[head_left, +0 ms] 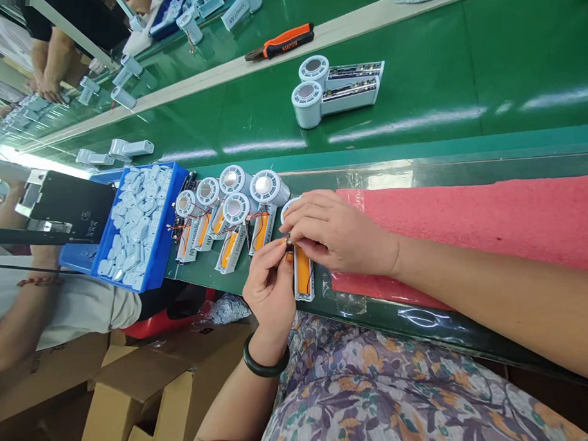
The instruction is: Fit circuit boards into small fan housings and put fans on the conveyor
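White fan unit [303,280], head hidden under clasping right hand [339,233]; left hand [271,285] pinching indistinct small part [288,241]

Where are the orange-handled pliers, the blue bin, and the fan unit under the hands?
orange-handled pliers [287,41]: head view, on the orange grip.
blue bin [164,242]: head view, on its right side wall.
fan unit [303,275]: head view, on the orange battery in its handle.

- Open fans [234,209] are lying right of the parts bin [165,254].
- Two closed fans [308,104] are sitting on the belt [448,65] behind them.
- The pliers [281,45] are lying behind those.
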Available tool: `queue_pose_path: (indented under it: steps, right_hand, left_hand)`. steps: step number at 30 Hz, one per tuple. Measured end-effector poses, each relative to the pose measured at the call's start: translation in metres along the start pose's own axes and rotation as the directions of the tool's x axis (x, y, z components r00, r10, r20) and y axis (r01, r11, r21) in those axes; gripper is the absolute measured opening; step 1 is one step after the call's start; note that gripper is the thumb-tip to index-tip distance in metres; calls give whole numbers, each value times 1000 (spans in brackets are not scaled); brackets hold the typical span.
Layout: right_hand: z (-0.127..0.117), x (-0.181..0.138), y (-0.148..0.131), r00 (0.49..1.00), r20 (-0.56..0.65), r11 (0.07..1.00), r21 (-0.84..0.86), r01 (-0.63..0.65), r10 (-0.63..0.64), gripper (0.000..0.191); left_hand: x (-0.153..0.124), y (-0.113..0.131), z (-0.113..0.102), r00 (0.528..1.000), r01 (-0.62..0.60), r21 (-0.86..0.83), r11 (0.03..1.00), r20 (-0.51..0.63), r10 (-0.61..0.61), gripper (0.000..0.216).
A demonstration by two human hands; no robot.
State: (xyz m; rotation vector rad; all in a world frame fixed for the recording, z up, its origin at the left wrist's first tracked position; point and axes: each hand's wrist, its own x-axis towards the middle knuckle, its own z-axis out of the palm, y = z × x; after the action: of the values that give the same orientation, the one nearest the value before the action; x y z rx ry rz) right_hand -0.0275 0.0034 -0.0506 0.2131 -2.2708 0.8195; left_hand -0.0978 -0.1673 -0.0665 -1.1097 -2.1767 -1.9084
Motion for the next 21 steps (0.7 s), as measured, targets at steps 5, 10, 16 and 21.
queue_pose_path:
  steps: [5,10,16,21]
  right_hand:
    - [0,0,1,1000,0,1000,17,8,-8,13]
    - [1,2,0,999,13,998,31,-47,47,15]
    - [1,1,1,1000,2,999,41,-22,22,15]
    - [-2,1,1,998,50,998,50,-28,25,17]
  left_hand:
    - [-1,-2,1,999,28,-42,999,-17,-28,18]
    - [-2,-1,2,998,42,-43,998,-42,-44,18]
    - [-3,-4,2,999,34,-49,998,-19,-35,21]
    - [-3,-7,0,1000,21,-1,1000,-9,-21,16]
